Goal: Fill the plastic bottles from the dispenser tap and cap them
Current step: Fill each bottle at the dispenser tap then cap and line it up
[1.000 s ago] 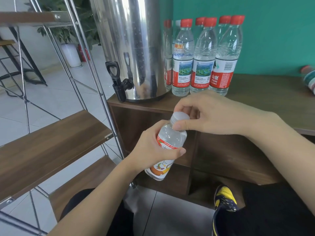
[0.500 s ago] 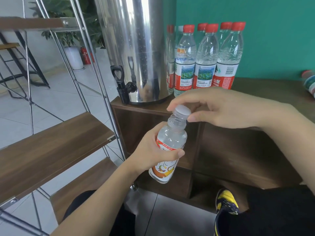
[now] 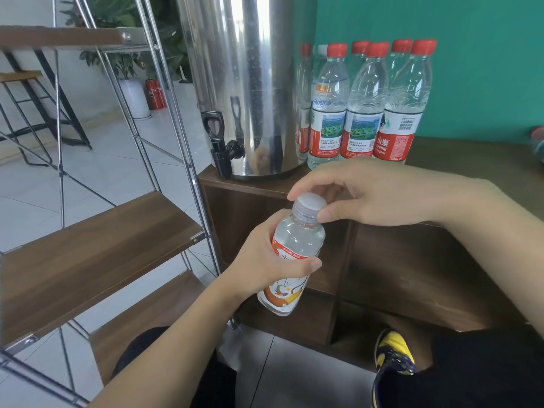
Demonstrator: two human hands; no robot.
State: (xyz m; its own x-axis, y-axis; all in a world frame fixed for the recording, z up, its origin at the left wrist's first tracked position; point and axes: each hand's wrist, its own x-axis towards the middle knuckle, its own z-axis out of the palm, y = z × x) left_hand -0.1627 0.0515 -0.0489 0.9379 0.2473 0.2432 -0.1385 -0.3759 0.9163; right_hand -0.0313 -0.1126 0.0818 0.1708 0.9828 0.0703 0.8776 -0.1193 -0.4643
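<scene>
Left hand (image 3: 266,260) grips the small clear orange-labelled plastic bottle (image 3: 290,254) tilted below the steel dispenser's black tap (image 3: 220,142), bracing it; right hand (image 3: 368,192) pinches its translucent white cap (image 3: 309,203), probably tightening.

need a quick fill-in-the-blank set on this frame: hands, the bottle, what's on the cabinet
1. The left hand grips the small bottle around its ____.
2. The right hand pinches the bottle's ____ cap.
3. The bottles standing beside the steel dispenser have ____ caps.
4. The black tap sits near the dispenser's ____.

Missing words: body; white; red; base
</scene>
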